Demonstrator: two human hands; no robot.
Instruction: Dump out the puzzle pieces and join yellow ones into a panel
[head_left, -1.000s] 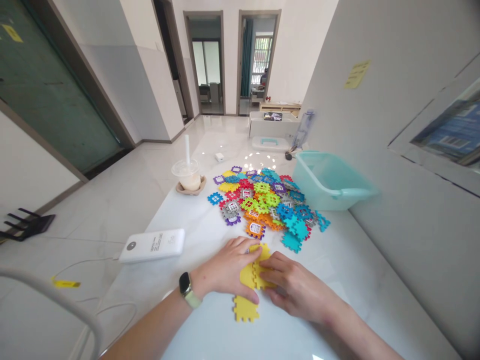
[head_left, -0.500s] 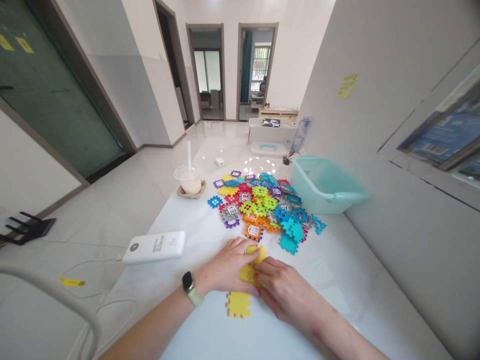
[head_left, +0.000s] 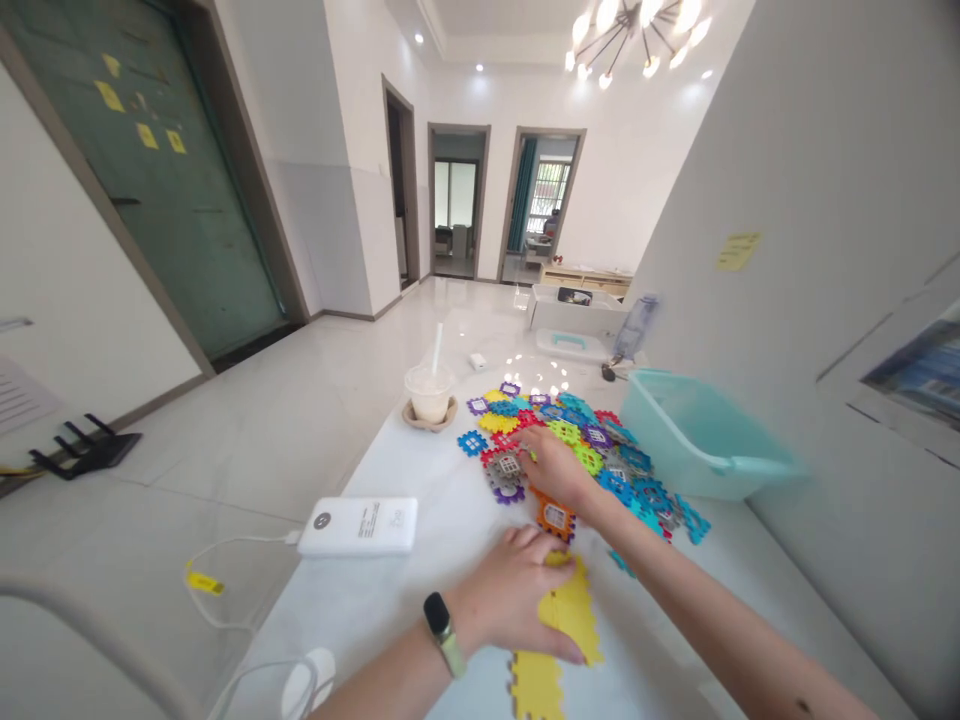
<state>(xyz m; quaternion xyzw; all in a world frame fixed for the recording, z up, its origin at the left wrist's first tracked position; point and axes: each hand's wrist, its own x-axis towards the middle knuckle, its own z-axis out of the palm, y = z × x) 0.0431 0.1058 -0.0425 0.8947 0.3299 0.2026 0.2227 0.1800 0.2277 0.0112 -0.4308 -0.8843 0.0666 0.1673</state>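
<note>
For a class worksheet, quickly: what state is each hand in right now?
Left hand: closed around the yellow interlocking pieces, holding them.
Right hand: fingers down on the pile of coloured interlocking pieces; whether it grips one cannot be told.

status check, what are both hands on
left hand on yellow tiles; right hand at colored tile pile; orange tile between hands

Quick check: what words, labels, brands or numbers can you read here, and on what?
Nothing can be read for certain.
White power bank: small printed lines, too small to read.
Yellow sticky notes on the green door and wall: too blurred.
Yellow cable tag: unreadable.
</note>
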